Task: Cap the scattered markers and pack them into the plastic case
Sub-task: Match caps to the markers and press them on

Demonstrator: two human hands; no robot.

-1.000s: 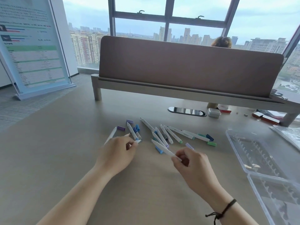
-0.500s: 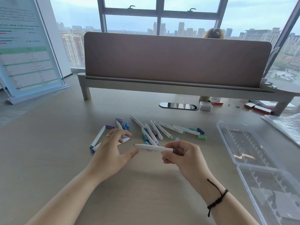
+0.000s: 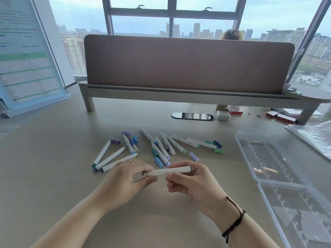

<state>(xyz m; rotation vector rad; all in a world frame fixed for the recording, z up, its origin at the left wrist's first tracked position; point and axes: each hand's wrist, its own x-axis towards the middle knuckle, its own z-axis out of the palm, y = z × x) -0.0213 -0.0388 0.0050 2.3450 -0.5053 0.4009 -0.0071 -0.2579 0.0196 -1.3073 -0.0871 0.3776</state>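
Legible text — none confirmed. The standing poster [image 3: 26,56] at far left carries rows of print and green bands, too blurred to read. One white marker [image 3: 194,142] on the bench [image 3: 53,176] bears a small dark imprint — illegible at this size.

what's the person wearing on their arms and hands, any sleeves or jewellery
No sleeves show: both forearms are bare up to the frame edge. The left hand has a thin gold-coloured ring on one finger. The right hand has no ring in view; its wrist carries a black cord bracelet, knotted, with a loose end hanging.
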